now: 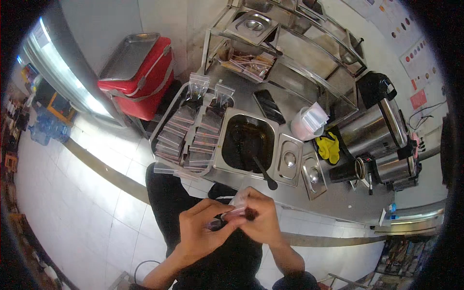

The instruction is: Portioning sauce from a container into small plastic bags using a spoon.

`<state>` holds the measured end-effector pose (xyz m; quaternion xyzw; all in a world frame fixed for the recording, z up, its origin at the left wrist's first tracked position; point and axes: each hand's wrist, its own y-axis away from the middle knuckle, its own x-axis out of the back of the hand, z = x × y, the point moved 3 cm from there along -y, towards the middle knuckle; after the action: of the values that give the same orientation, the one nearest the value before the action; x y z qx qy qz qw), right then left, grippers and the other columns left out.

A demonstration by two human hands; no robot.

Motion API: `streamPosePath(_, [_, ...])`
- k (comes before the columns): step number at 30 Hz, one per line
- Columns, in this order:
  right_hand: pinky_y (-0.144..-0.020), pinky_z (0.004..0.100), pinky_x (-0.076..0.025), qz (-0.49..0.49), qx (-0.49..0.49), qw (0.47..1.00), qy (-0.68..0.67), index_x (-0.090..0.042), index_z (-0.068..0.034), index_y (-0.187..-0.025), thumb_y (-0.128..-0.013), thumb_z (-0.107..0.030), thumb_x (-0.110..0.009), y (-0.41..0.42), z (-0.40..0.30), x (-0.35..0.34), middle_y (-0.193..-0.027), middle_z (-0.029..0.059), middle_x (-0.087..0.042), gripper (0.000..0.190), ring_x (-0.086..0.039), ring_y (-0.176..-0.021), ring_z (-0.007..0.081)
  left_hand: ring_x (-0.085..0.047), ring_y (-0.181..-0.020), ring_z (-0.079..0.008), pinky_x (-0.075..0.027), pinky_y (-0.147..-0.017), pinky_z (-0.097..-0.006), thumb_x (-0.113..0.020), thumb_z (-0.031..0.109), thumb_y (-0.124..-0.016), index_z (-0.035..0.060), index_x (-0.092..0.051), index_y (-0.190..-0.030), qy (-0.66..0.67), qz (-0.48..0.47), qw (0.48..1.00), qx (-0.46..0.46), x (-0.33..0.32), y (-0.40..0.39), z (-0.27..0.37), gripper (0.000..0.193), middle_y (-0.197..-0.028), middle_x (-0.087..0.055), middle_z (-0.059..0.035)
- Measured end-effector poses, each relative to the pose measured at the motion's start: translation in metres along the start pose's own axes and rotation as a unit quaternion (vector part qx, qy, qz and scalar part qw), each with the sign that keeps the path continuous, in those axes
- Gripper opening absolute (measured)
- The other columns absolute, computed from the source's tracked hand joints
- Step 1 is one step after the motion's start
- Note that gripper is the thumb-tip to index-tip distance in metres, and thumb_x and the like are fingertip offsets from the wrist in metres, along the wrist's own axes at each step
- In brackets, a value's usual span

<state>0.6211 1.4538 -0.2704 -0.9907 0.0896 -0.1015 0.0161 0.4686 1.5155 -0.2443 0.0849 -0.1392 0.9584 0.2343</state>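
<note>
My left hand [206,224] and my right hand [259,214] meet above my lap, both pinching a small clear plastic zip bag [237,207]. Fingers cover much of the bag, so its contents are hard to make out. Just beyond the hands, a square steel pan [216,159] holds dark liquid [243,141]. A dark ladle [264,172] rests in it, its end reaching over the front rim. To the left of the pan, a metal tray [154,139] carries two rows of filled zip bags [172,136], overlapping one another.
Two steel lids [289,159] [314,176] lie right of the pan. Behind are a black phone [269,106], a white tub with bags [304,125] and yellow gloves [328,146]. A steel rack [308,69] stands at the back, a red cooler box [145,87] at left, metal urns [369,127] at right.
</note>
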Motion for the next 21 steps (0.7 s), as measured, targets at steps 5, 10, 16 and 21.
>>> streamPosePath(5, [-0.064, 0.0266, -0.054, -0.038, 0.016, 0.999, -0.001, -0.064, -0.001, -0.085, -0.076, 0.0, -0.08, -0.004, -0.017, 0.003, -0.09, 0.0078, -0.063, 0.019, -0.065, -0.08, 0.0153, -0.07, -0.072, -0.0237, -0.053, -0.062, -0.0322, -0.073, 0.003, -0.083, -0.0018, -0.071, -0.095, -0.026, -0.058, 0.997, 0.037, 0.011, 0.005, 0.001, 0.013, -0.085, -0.071, -0.0153])
streamPosePath(10, [-0.059, 0.0346, -0.053, -0.09, 0.085, 0.988, 0.094, -0.058, -0.002, -0.085, -0.081, -0.003, -0.073, 0.0, -0.023, 0.0, -0.082, 0.0121, -0.061, 0.016, -0.066, -0.073, 0.0244, -0.062, -0.057, -0.0323, -0.047, -0.049, -0.0377, -0.071, 0.009, -0.081, 0.0049, -0.054, -0.082, -0.146, -0.182, 0.972, -0.032, 0.011, 0.001, 0.002, 0.018, -0.07, -0.058, -0.0107])
streamPosePath(16, [-0.049, 0.0373, -0.049, 0.03, 0.172, 0.938, 0.299, -0.05, -0.006, -0.074, -0.079, -0.009, -0.071, 0.013, -0.024, -0.009, -0.069, 0.0098, -0.055, 0.022, -0.062, -0.058, 0.0261, -0.06, -0.054, -0.0309, -0.045, -0.046, -0.0378, -0.072, 0.015, -0.08, 0.0073, -0.051, -0.079, -0.167, -0.069, 0.983, -0.008, 0.011, 0.014, -0.003, 0.022, -0.067, -0.056, -0.0088])
streamPosePath(21, [-0.053, 0.0358, -0.053, 0.114, 0.195, 0.909, 0.351, -0.058, -0.002, -0.074, -0.074, -0.004, -0.073, 0.023, -0.023, -0.019, -0.09, 0.0134, -0.063, 0.015, -0.065, -0.064, 0.0219, -0.06, -0.051, -0.0293, -0.045, -0.046, -0.0384, -0.073, 0.022, -0.079, 0.0081, -0.051, -0.076, -0.263, -0.044, 0.964, 0.013, 0.005, 0.013, 0.003, 0.026, -0.065, -0.056, -0.0082])
